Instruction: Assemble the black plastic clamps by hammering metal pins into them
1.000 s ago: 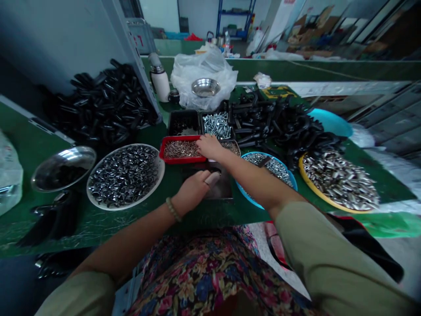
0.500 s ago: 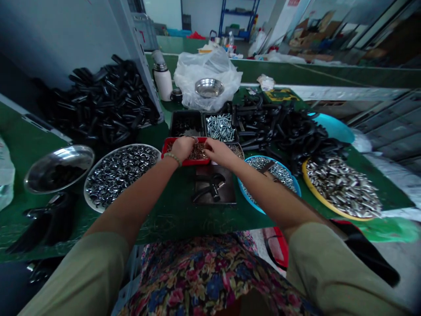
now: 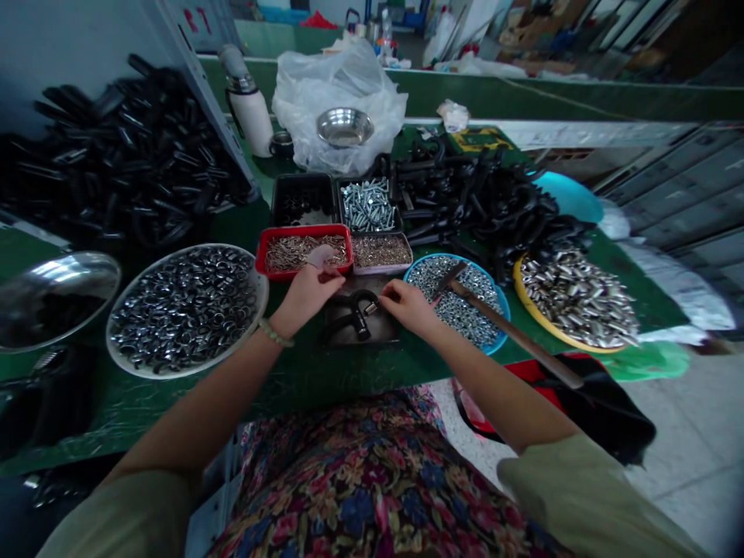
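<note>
A curved black part (image 3: 350, 313) lies on a dark metal block (image 3: 384, 332) at the table's near edge. My left hand (image 3: 306, 293) is closed at the part's left end, just below the red tray of small pins (image 3: 303, 251). My right hand (image 3: 408, 304) pinches something small and shiny at the part's right end; I cannot make out what it is. A grey tray of tiny brown pieces (image 3: 381, 252) sits beside the red tray.
A white plate of metal rings (image 3: 184, 304) is at the left, with a steel bowl (image 3: 55, 288) beyond it. A hammer (image 3: 508, 329) lies across a blue bowl of nuts (image 3: 482, 325). A yellow dish of metal sleeves (image 3: 579, 302) and heaps of black parts (image 3: 488, 209) stand at the right and back.
Both hands drew back from the red tray to the black part on the block. The view tipped downward and shifted a little.
</note>
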